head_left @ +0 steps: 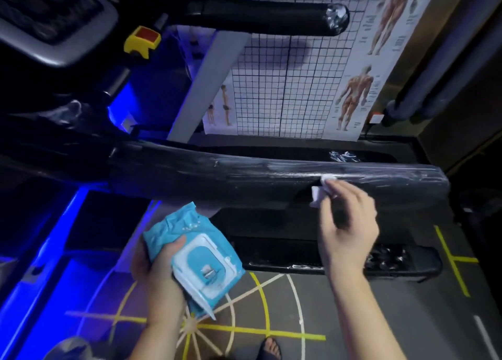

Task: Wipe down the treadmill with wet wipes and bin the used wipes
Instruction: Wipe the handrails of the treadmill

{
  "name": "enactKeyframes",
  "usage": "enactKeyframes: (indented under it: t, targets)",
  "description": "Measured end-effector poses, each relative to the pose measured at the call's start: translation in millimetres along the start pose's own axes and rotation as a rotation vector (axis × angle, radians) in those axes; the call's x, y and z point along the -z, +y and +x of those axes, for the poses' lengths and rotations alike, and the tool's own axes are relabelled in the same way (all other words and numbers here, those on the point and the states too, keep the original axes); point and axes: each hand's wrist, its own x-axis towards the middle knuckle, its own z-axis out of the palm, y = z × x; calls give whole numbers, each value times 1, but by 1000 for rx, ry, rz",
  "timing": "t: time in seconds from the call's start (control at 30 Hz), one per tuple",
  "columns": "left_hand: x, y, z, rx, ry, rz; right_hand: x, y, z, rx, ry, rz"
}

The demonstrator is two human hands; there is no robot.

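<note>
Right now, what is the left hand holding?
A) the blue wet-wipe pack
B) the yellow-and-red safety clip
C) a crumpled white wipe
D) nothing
A: the left hand grips the blue wet-wipe pack with its flap lid facing up, while the right hand pinches the white wipe against the black handrail.

Two hands (154,267) (347,232), one wipe pack (195,259), one wipe (319,191), two padded handrails (217,174) (258,17), seemingly two wall charts (353,93) (271,101)

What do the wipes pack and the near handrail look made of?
Wipes pack: soft blue plastic film, creased under the left hand, with a stiffer white flip lid. Handrail: black, possibly padded, apparently wrapped in clear film, going by its shiny wrinkled streaks.
</note>
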Motion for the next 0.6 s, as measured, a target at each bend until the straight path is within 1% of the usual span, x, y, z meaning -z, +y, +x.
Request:
enactKeyframes:
  t: [0.07, 0.2, 0.27, 0.33, 0.4, 0.47, 0.6]
  targets:
    - [8, 11, 11, -44, -22, 3, -17, -31, -23, 3, -85, 123]
    - [60, 29, 47, -34, -80, -42, -53, -96, -80, 38, -266, 234]
    - [84, 43, 66, -10, -82, -17, -71, -123, -105, -24, -391, 269]
    - [113, 60, 91, 7, -55, -11, -89, -149, -132, -115, -469, 296]
    - [150, 77, 122, 17, -51, -17, -108, -171, -159, -193, -526, 280]
    - [192, 93, 153, 22, -9, -19, -128, -190, -188, -252, -628, 217]
    - [280, 128, 212, -11, 146, -52, -169, -229, -246, -348, -796, 100]
